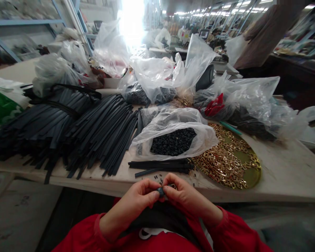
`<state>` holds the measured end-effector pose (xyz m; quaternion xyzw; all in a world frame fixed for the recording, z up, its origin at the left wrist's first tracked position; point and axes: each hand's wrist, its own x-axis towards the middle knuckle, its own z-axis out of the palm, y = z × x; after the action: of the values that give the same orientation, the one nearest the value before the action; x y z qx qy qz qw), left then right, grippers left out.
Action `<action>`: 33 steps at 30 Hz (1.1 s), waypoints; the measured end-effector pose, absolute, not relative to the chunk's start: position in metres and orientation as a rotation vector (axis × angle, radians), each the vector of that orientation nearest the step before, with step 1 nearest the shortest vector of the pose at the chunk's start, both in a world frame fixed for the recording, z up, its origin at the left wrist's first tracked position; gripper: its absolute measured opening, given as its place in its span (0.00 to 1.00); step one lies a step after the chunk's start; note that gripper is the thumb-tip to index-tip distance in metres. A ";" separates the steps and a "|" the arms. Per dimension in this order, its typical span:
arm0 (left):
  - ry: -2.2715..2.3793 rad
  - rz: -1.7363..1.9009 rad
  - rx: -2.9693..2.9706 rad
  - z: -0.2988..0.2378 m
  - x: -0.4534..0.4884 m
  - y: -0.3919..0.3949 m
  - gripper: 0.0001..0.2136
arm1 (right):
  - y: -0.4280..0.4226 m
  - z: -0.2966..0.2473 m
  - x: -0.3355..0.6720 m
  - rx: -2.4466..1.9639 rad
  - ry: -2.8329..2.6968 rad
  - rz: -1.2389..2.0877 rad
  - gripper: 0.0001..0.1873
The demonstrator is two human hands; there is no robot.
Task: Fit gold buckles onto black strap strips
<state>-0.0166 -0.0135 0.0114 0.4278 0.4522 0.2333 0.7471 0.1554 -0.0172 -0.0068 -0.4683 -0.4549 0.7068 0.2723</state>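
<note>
My left hand [144, 192] pinches the end of a dark flat strap [160, 191] between thumb and fingertips. From the other side my right hand [182, 191] closes on the same piece, its fingertips almost meeting the left ones. A small glint of gold shows by the right fingers, too small to name. Both hands are just off the table's front edge. Beyond them lies a short stack of black straps [159, 165]. Behind that, an opened clear plastic bag [207, 134] holds many small black loops [173, 141].
A round gold tray [256, 175] of small gold metal clasps [220, 157] is at the right. Large bundles of black straps [99, 129] spread over the left of the table [286, 168]. More plastic bags [160, 73] line the back. A person's sleeve [267, 35] shows at upper right.
</note>
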 end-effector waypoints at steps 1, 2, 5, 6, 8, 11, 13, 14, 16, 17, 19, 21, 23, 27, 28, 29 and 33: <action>0.999 0.515 0.961 0.010 -0.017 -0.015 0.15 | -0.018 -0.006 0.156 -1.266 -1.274 1.872 0.08; 1.009 0.513 0.978 0.009 -0.017 -0.016 0.15 | -0.019 -0.004 0.156 -1.274 -1.352 1.816 0.06; 0.999 0.491 0.975 0.007 -0.019 -0.018 0.16 | -0.023 0.004 0.158 -1.297 -1.687 1.540 0.03; 0.984 0.481 0.967 0.006 -0.019 -0.019 0.16 | -0.025 0.006 0.159 -1.289 -1.784 1.452 0.03; 0.957 0.466 0.958 0.005 -0.020 -0.020 0.16 | -0.029 0.010 0.161 -1.245 -1.901 1.347 0.04; 0.957 0.442 0.961 0.006 -0.020 -0.021 0.15 | -0.034 0.011 0.163 -1.178 -1.917 1.342 0.04; 0.958 0.381 0.991 0.009 -0.020 -0.021 0.15 | -0.038 0.009 0.164 -1.182 -1.878 1.375 0.04; 0.958 0.325 1.028 0.011 -0.021 -0.021 0.14 | -0.039 0.007 0.164 -1.199 -1.860 1.386 0.04; 0.966 0.205 1.140 0.016 -0.023 -0.021 0.14 | -0.042 0.003 0.165 -1.244 -1.849 1.380 0.04; 0.977 0.158 1.204 0.018 -0.023 -0.021 0.15 | -0.043 0.001 0.165 -1.265 -1.858 1.367 0.03; 1.011 0.127 1.308 0.021 -0.024 -0.021 0.15 | -0.043 -0.002 0.165 -1.279 -1.894 1.341 0.03; 1.043 0.125 1.366 0.022 -0.024 -0.022 0.14 | -0.043 -0.004 0.166 -1.258 -1.942 1.324 0.03; 1.056 0.115 1.395 0.020 -0.023 -0.022 0.14 | -0.043 -0.003 0.168 -1.231 -1.984 1.337 0.03; 1.029 0.076 1.386 0.014 -0.022 -0.021 0.14 | -0.043 -0.002 0.169 -1.231 -1.994 1.410 0.04; 1.021 0.065 1.391 0.013 -0.022 -0.021 0.14 | -0.043 -0.002 0.170 -1.238 -1.984 1.424 0.05; 1.016 0.058 1.408 0.013 -0.022 -0.020 0.14 | -0.043 -0.003 0.170 -1.248 -1.976 1.437 0.06; 1.012 0.053 1.534 0.013 -0.025 -0.016 0.14 | -0.044 -0.009 0.172 -1.255 -2.014 1.381 0.10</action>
<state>-0.0248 -0.0158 0.0135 0.6634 0.4378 0.0231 0.6064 0.1720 -0.0439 -0.0092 -0.4480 -0.7192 0.4932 0.1967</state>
